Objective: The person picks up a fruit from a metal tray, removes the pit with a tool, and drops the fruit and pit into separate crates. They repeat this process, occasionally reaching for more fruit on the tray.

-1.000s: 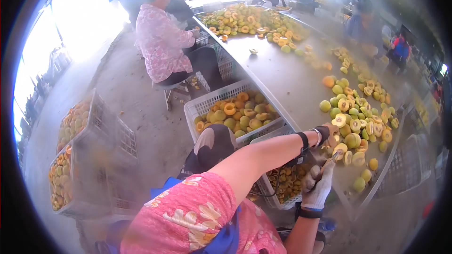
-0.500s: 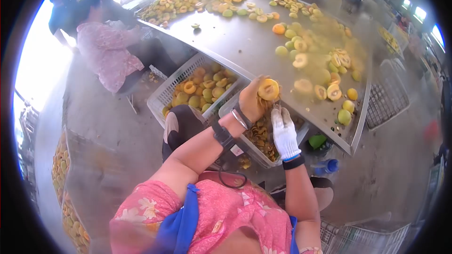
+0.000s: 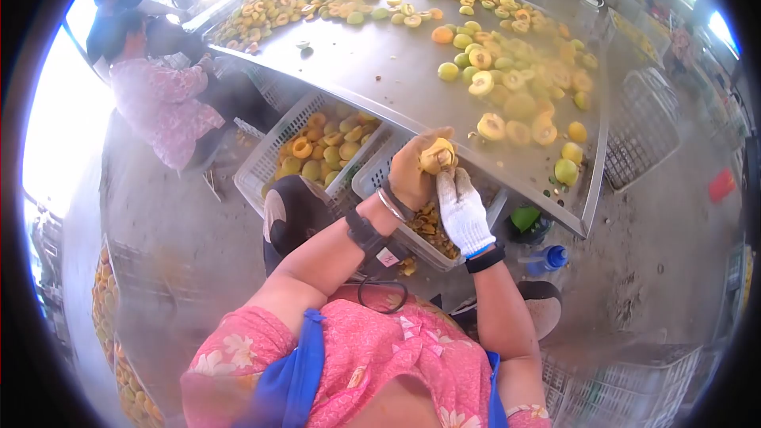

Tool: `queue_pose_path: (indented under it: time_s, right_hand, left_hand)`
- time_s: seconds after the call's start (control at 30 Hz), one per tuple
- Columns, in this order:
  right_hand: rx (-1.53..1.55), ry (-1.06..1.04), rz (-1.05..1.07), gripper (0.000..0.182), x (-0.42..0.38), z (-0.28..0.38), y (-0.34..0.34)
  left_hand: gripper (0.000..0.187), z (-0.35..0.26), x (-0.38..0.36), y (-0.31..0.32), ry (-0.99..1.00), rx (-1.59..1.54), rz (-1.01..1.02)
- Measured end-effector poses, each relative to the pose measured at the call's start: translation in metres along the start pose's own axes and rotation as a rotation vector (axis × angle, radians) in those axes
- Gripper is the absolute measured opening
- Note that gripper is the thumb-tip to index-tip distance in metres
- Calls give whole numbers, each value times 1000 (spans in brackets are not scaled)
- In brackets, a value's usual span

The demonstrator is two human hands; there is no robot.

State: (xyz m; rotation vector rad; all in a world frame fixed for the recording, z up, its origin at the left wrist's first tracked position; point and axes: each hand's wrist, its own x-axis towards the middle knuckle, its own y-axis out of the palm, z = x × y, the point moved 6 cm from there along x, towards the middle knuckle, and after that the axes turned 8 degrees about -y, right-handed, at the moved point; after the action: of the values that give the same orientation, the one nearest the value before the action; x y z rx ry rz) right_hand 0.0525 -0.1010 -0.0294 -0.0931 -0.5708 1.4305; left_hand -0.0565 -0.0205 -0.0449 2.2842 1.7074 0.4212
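My left hand [image 3: 413, 173], bare, is closed around a peach half [image 3: 437, 156] at the near edge of the metal table. The fruit's face is pale yellow with a brownish middle, perhaps the stone. Just below it, my right hand [image 3: 463, 210] wears a white glove stained at the fingertips. Its fingers are pressed together against the fruit's underside; whatever they grip is hidden. Beneath both hands sits a light crate [image 3: 453, 262] holding brownish-yellow scraps. Left of it, another crate [image 3: 252, 177] is filled with peach halves.
Whole and halved peaches [image 3: 480, 83] lie scattered over the metal table [image 3: 372, 71]. A blue bottle [image 3: 547, 259] stands on the floor at right, near a green object [image 3: 524, 218]. A person in pink [image 3: 158, 103] sits at left. Grey crates [image 3: 640, 131] stand beyond the table's right side.
The peach half has turned in my left hand; its smooth orange cut face no longer shows flat toward me. My right hand stays just below it. The whole view has shifted slightly.
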Motion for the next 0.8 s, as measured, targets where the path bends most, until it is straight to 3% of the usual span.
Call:
queue_pose_path:
  time_s: [0.13, 0.23, 0.43, 0.53, 0.63, 0.8]
  right_hand:
    - [20, 34, 52, 32, -2, 4, 2]
    - [135, 68, 71, 35, -4, 6, 5]
    - [232, 54, 92, 39, -5, -13, 19]
    - [354, 77, 118, 38, -7, -17, 25]
    - [484, 183, 170, 37, -8, -5, 20]
    - [628, 333, 237, 41, -18, 1, 18]
  left_hand:
    - [32, -15, -15, 17, -156, -360, 20]
    - [27, -13, -18, 11, -54, -216, -107]
    - [33, -21, -19, 18, -118, -250, -98]
    - [38, -34, -22, 21, -267, -373, -175]
    - [47, -29, -12, 10, 37, -23, -182]
    - [59, -53, -18, 20, -153, -107, -100]
